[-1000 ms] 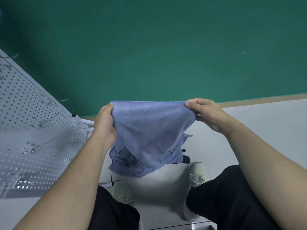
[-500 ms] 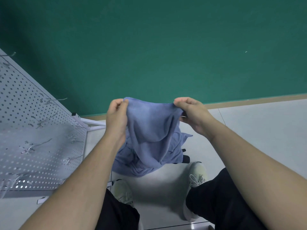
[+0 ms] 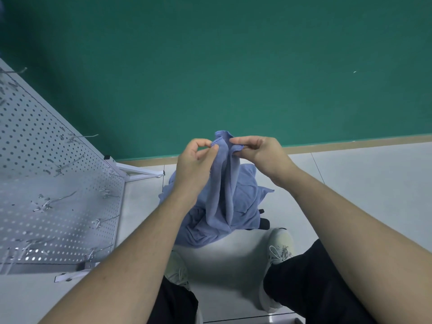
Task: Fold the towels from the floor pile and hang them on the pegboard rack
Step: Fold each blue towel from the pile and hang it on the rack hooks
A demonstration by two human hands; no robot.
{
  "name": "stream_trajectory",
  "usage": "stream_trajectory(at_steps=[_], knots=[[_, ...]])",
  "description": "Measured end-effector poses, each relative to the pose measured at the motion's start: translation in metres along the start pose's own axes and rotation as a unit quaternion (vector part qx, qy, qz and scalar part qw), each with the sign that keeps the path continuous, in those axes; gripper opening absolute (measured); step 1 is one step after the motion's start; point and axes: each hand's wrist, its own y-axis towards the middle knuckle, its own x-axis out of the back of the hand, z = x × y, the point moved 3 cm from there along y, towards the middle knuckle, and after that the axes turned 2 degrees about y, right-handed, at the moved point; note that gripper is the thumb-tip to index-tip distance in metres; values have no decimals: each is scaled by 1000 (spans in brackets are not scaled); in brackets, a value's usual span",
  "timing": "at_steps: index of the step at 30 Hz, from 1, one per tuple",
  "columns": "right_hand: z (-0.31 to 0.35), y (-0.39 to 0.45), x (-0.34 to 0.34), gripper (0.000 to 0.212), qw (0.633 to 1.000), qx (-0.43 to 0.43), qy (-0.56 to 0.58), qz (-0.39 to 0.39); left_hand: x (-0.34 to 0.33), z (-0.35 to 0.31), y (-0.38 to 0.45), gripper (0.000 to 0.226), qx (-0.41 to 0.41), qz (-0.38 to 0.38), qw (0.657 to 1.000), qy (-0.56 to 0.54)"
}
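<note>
At centre frame, the left hand [image 3: 195,160] and right hand [image 3: 259,153] each pinch the top edge of a blue towel [image 3: 222,195], bunched between them. It hangs above the towel pile [image 3: 247,202] on the floor; the pegboard rack [image 3: 53,183] stands lower left.

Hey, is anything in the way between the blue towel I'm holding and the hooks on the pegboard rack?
Nothing visible blocks it. Your left hand and right hand pinch the towel at its top edge, above the floor pile. The pegboard rack stands to your left, its hooks bare, with open space between.
</note>
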Motion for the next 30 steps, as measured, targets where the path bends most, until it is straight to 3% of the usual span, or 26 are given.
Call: stream_trajectory(at_steps=[4,9,13,19,25,30], knots=[[1,1,4,19,994,36,-105,-24,3,0,-1,12,5,-12,1000,-6],[6,7,8,8,944,215,-245,-53,7,3,1,11,8,-24,1000,-15],[5,-1,6,20,977,141,-154,29,3,4,3,8,13,-27,1000,-6],[9,-5,4,15,989,89,-113,45,-2,6,3,7,27,-4,1000,-2],[9,-5,3,19,983,121,-115,77,-7,10,3,6,53,18,997,-53],[9,-5,4,17,989,118,-82,35,-11,8,-1,5,53,45,996,-49]])
